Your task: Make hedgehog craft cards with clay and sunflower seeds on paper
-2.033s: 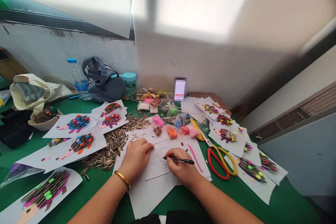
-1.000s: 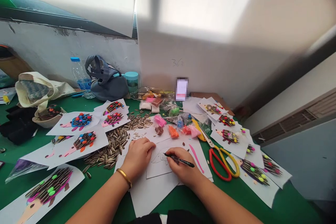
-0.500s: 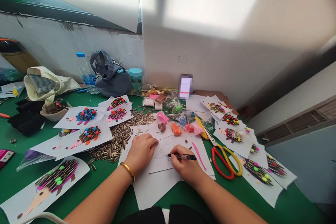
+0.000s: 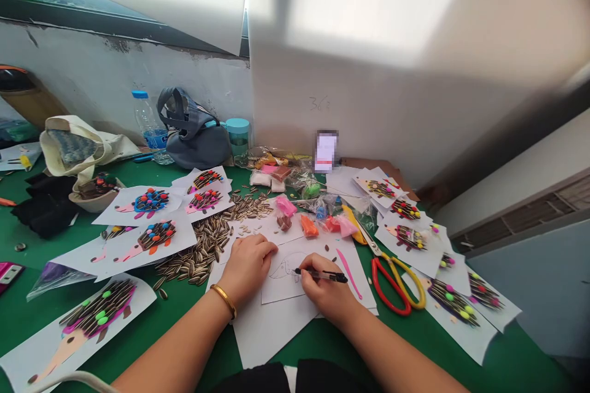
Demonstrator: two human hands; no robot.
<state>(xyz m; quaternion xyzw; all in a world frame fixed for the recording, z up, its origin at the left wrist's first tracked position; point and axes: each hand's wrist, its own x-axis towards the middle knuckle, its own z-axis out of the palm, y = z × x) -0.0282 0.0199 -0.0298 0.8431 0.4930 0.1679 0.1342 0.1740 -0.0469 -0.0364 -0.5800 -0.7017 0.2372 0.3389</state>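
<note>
Between the seeds [image 4: 203, 255] and the scissors [image 4: 389, 295] lies the sheet [image 4: 276, 295], the left hand [image 4: 247, 265] resting at its edge with loosely bent fingers gripping nothing visible, presumably to steady it, while the right hand [image 4: 328, 293] pinches the pen [image 4: 329, 276] close by the outline [image 4: 280, 270].

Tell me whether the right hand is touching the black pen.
Touching. The head view shows it plainly: the right hand grips the black pen near its tip, with the fingers pressed against the barrel.
</note>
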